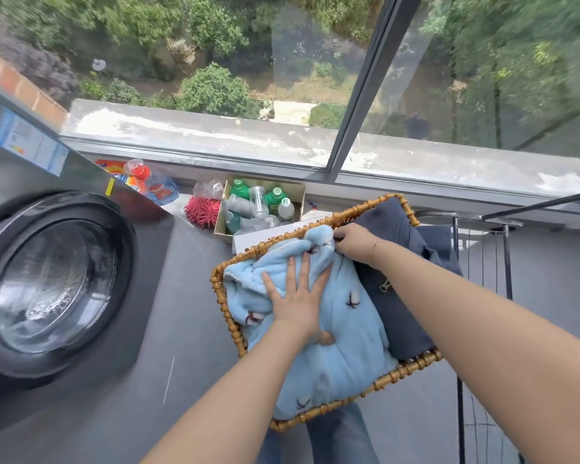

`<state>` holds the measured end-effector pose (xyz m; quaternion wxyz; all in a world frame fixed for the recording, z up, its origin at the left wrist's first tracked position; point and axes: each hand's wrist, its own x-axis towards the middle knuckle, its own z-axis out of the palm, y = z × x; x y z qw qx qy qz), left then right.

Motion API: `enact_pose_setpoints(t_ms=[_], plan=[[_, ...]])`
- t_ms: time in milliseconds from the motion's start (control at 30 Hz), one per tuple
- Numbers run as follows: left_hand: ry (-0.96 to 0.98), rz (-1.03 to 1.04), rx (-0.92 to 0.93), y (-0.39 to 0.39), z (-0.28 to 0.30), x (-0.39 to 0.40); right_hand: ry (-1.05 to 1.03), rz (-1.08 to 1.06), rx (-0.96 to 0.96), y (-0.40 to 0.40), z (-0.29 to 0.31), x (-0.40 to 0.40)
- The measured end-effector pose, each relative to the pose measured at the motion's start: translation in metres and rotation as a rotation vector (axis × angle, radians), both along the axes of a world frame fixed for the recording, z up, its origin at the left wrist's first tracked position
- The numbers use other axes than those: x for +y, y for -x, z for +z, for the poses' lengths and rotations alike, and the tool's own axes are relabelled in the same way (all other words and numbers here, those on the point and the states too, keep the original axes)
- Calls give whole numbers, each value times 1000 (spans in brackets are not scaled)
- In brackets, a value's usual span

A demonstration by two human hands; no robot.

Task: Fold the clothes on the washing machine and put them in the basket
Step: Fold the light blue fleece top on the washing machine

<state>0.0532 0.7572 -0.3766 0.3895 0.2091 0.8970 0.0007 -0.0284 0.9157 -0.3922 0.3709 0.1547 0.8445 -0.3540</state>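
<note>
Blue fleece garment [332, 333]: lying in basket [228, 316] beside navy garment [395, 303]. Left hand [298, 296] pressing flat, grip wide; right hand [355, 242] pinching its far corner. Risk: fold is springing loose, bulging over rim.

Washing machine [57, 279] cut off at left edge, navy garment [399, 309] partly hidden under arm, treetops blurred

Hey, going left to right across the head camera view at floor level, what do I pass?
Washing machine door → red spiky mop head → cardboard box of bottles → light blue fleece garment in the wicker basket → dark navy garment → metal rack.
</note>
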Motion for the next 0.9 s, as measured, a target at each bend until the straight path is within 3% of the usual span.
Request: enact_pose_setpoints(t_ms=[133, 500, 600, 667, 900], plan=[[25, 1, -40, 6, -9, 1, 160, -153, -30, -3, -2, 10], [-47, 137, 74, -20, 18, -11, 337, -425, 207, -64, 64, 29], [-63, 268, -8, -30, 49, 4, 323, -534, 249, -84, 92, 47], [-103, 287, 34, -30, 72, 15, 321, -560, 261, -95, 109, 57], [-288, 149, 136, -18, 154, 50, 293, -640, 358, -145, 185, 76]])
